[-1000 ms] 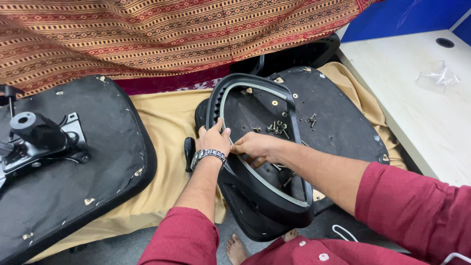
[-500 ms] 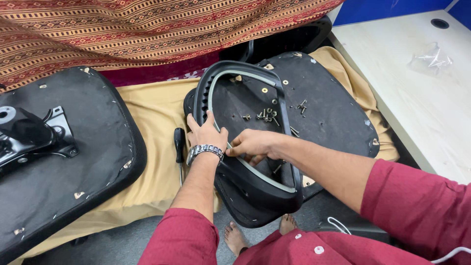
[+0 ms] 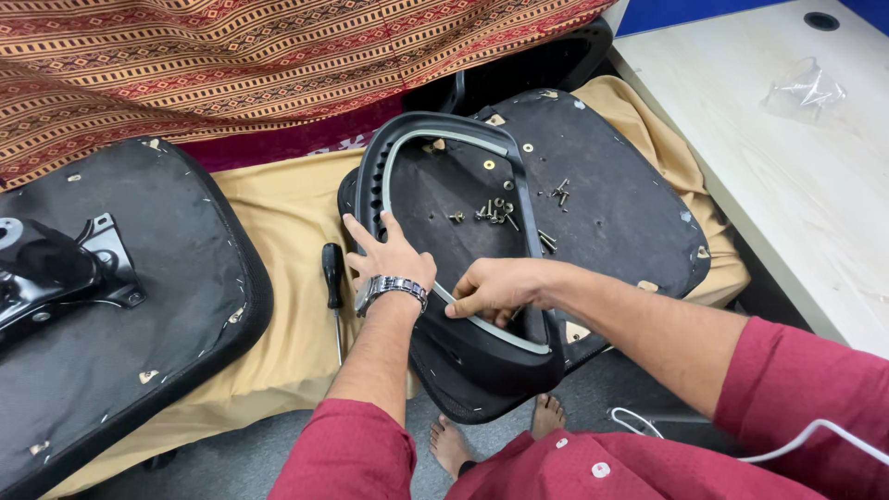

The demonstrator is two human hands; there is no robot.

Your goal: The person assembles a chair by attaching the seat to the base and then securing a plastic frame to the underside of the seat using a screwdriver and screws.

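A black loop-shaped chair armrest (image 3: 435, 139) with a grey inner strip lies on an upturned black seat base (image 3: 611, 204). My left hand (image 3: 389, 259), with a metal watch on the wrist, presses flat on the armrest's left side. My right hand (image 3: 495, 289) is closed on the grey strip at the armrest's lower inner edge. Loose screws (image 3: 495, 213) lie on the seat base inside the loop.
A black-handled screwdriver (image 3: 333, 278) lies on the tan cloth (image 3: 278, 241) left of my left hand. Another upturned seat (image 3: 139, 306) with a metal mechanism (image 3: 56, 273) lies at left. A pale table (image 3: 787, 167) with a clear plastic bag (image 3: 806, 88) is at right. My bare feet (image 3: 491, 435) show below.
The view has shifted a little from frame to frame. Both hands remain on the armrest, with the left hand's fingers spreading flatter over its left rim.
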